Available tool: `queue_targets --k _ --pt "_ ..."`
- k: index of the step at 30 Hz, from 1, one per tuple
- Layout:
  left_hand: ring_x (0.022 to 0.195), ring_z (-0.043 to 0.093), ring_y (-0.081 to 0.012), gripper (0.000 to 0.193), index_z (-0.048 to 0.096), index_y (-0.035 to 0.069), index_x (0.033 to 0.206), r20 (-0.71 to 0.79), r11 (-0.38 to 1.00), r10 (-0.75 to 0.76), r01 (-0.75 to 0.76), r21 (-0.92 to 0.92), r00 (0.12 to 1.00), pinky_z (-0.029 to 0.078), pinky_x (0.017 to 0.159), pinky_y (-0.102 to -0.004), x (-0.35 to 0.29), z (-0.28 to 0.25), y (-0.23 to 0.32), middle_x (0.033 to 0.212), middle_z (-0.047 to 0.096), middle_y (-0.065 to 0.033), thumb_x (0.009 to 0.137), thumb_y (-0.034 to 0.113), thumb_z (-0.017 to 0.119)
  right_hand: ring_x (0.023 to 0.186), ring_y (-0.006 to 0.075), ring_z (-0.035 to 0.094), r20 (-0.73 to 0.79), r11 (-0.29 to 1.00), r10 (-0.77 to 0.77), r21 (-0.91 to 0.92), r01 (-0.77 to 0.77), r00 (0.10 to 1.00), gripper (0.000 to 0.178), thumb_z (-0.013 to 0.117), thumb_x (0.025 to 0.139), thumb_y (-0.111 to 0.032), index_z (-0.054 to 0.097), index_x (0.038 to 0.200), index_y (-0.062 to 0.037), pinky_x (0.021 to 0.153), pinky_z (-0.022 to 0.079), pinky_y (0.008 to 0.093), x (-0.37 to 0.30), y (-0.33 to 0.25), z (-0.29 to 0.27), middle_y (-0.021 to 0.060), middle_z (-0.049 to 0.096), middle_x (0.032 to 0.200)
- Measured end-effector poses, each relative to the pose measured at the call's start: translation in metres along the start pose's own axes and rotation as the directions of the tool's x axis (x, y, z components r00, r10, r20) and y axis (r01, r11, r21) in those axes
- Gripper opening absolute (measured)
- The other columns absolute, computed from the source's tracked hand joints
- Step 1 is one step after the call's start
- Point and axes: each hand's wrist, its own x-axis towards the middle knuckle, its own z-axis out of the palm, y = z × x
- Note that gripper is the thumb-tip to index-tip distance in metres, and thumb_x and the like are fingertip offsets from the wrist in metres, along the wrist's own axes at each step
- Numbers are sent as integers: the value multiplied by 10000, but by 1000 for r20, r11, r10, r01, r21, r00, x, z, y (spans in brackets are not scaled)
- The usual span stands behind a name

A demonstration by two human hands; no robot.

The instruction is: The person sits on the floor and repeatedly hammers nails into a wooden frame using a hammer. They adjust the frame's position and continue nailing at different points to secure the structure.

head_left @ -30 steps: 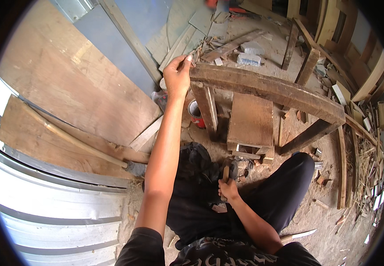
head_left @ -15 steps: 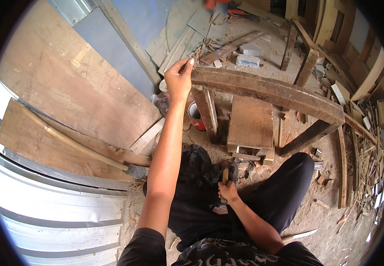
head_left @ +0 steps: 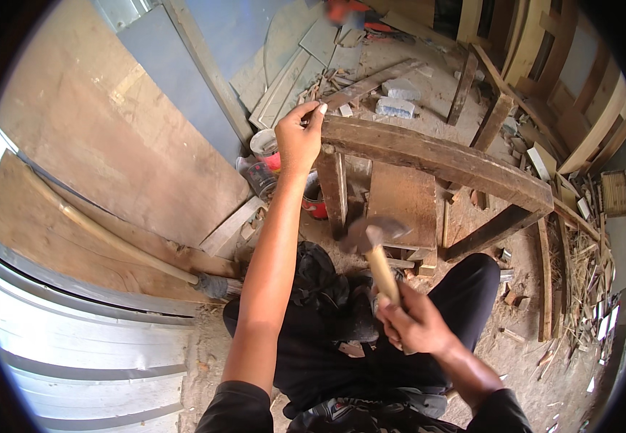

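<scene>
Dirt floor [head_left: 522, 353] lay around the wooden frame [head_left: 436, 151]. Before it, my right grip [head_left: 418, 321] clasped the hammer's handle [head_left: 383, 270], probably for leverage; at the frame's left end, whether my left grip [head_left: 300, 141] pinched anything, I couldn't tell.

Hammer handle [head_left: 384, 276] pale tan, hammer head [head_left: 394, 227] dark; beam [head_left: 436, 154] brown; trousers [head_left: 470, 287] black; tin [head_left: 316, 209] red; panel [head_left: 165, 76] blue-grey.

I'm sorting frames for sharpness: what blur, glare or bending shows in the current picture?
Head view: the hammer is blurred, most plainly at its head, probably from motion; head view: the metal sheeting at lower left is glaringly bright; head view: the beam looks bowed, likely at least partly fisheye distortion, and the picture's corners are black.
</scene>
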Motion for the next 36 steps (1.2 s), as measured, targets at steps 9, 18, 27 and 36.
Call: queue_targets --k 9,18,27,36 --pt "873 720 -227 288 743 -30 1041 -31 1000 -14 14 -11 999 532 806 -323 -2 -3 -12 955 761 -155 901 221 752 694 190 557 -126 661 -490 -698 274 862 426 547 1033 -384 571 1021 40 680 479 376 81 -160 -22 127 570 734" --pt "874 714 -216 257 742 -34 1013 -58 997 35 -39 -71 998 525 805 -324 -3 5 -14 937 759 -157 909 201 745 485 153 520 -18 562 -456 -781 272 890 416 550 1042 -389 557 961 20 491 422 358 132 -204 -24 51 498 585" --pt "762 672 -154 257 742 -28 1007 -62 994 47 -53 -100 997 520 714 -289 -7 7 -13 903 751 -124 906 208 756 458 119 489 -6 586 -383 -774 238 924 378 553 1041 -376 554 965 -6 443 406 323 134 -215 -27 28 484 596" --pt "786 674 -140 267 742 -31 1011 -59 990 25 -33 -137 998 523 724 -285 -3 10 -16 909 754 -117 902 212 767 490 208 589 -20 585 -379 -780 223 925 394 540 1011 -346 597 980 44 501 461 386 135 -220 -28 121 581 607"
